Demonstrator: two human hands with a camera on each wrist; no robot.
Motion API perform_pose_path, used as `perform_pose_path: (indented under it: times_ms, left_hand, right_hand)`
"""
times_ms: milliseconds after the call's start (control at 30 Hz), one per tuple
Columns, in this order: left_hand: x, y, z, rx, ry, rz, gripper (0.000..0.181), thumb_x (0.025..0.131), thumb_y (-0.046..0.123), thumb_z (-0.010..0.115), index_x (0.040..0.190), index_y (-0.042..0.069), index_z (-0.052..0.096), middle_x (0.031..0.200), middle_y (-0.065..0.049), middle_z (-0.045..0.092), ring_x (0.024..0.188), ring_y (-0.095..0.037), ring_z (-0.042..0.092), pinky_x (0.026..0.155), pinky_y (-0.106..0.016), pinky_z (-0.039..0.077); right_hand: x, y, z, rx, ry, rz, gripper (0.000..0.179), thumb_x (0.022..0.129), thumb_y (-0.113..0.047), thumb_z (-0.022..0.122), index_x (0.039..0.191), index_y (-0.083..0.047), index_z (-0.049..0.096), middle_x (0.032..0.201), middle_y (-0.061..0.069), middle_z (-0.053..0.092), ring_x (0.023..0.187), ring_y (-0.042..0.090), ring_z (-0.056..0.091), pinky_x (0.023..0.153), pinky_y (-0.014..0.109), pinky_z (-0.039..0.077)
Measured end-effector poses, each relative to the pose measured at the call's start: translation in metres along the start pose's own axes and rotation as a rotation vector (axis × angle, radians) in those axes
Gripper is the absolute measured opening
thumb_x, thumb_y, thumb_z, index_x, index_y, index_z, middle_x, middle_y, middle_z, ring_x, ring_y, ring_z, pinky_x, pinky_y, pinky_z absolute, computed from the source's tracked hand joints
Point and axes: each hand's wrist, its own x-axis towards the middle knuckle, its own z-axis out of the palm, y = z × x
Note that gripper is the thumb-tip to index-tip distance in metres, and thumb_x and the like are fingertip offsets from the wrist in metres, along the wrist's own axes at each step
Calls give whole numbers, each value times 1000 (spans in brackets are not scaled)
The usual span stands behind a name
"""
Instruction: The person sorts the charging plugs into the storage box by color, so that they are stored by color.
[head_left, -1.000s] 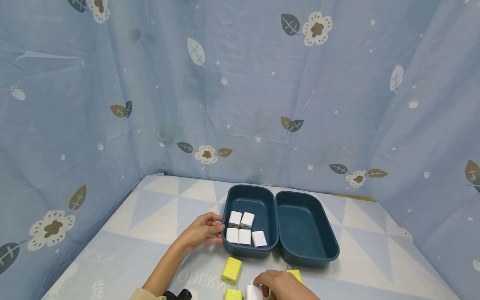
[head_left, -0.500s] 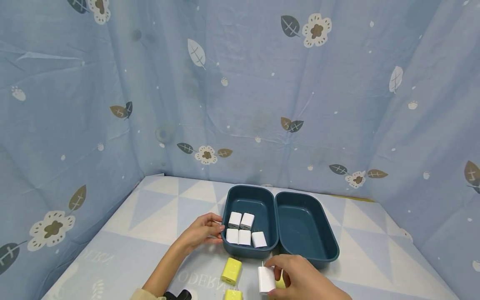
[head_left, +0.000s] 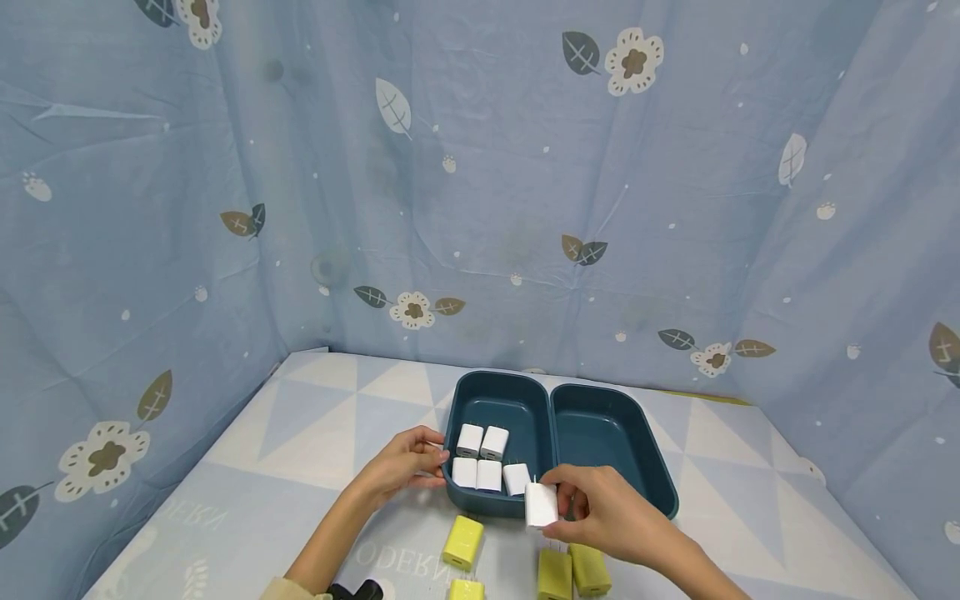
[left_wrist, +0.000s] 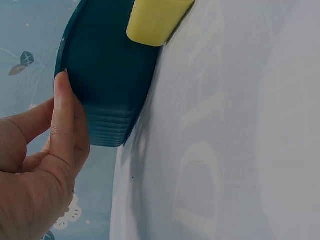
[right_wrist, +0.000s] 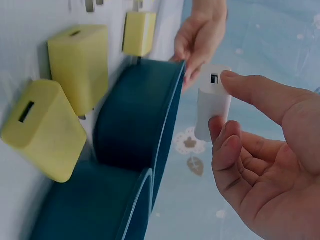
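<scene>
So the right hand [head_left: 600,512] has a white adapter [head_left: 541,505] pinched between thumb and fingers, prongs facing away, right by the near right corner of the teal box [head_left: 487,503]. The left hand [head_left: 411,458] has its fingertips at that box's left rim; hard to tell if it's really gripping or just steadying. Five other white adapters [head_left: 489,475] sit inside the teal box, toward its near end, and the second box [head_left: 603,425] is just beside it on the right. Four yellow adapters [head_left: 462,542] lie on the near side of the teal box, two of them farther right. Looks like the placing step for this white one, tbh. Next move probably calls for clearing the near wall, then a gentle set-down beside the other five.
</scene>
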Motion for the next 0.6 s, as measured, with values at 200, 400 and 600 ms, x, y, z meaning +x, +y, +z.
perform_pose_path:
  times_ms: [200, 400, 600]
  left_hand:
    - [0, 1, 1, 0, -3, 0, 40, 89, 11, 63, 119, -8, 44, 92, -15, 56, 74, -18, 60, 70, -35, 57]
    - [0, 1, 1, 8, 3, -1, 40, 89, 11, 62, 120, -8, 44, 92, -15, 56, 74, -18, 59, 70, -35, 57]
    - [0, 1, 1, 9, 14, -8, 40, 89, 11, 62, 120, -8, 44, 92, -15, 56, 74, -18, 59, 70, -35, 58]
  right_hand:
    - [14, 11, -4, -38, 30, 39, 46, 74, -32, 78, 112, -11, 61, 72, -14, 56, 56, 3, 49, 50, 21, 47]
    - [28, 20, -5, -66, 59, 45, 46, 75, -30, 78, 112, -8, 61, 73, -12, 55, 57, 5, 50, 49, 23, 46]
    - [44, 30, -6, -80, 80, 93, 47, 75, -29, 78, 112, -6, 61, 71, -11, 55, 60, 8, 52, 51, 23, 46]
